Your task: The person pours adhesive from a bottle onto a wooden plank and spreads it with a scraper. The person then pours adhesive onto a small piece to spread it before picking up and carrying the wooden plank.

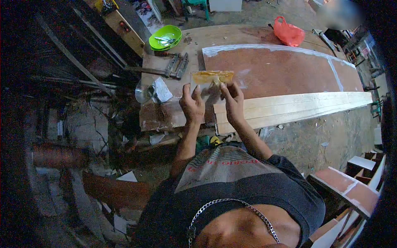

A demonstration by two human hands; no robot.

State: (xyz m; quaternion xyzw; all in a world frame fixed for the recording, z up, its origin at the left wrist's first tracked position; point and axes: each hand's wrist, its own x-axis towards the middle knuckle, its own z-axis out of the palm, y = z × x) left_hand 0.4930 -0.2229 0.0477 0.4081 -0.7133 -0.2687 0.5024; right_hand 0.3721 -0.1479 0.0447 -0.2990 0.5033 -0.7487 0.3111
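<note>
In front of me, above the table, is a flat rectangular piece [212,77] with a yellow-brown smeared band along its far edge. My left hand [192,105] grips its near left side, with thumb and fingers curled at the edge. The fingers of my right hand [233,102] are pinched together on a small pale scrap [216,82] against the smeared face. What this scrap is made of I cannot make out. Left of my hands, a white crumpled sheet [163,90] lies beside a clear round container [144,91].
A large reddish-brown panel [273,68] with white-smeared edges lies on the wooden table [161,118], with pale planks [289,106] along its near side. Farther back are metal clamps [177,66], a green bowl [165,37] holding a utensil, and a red plastic bag [288,33].
</note>
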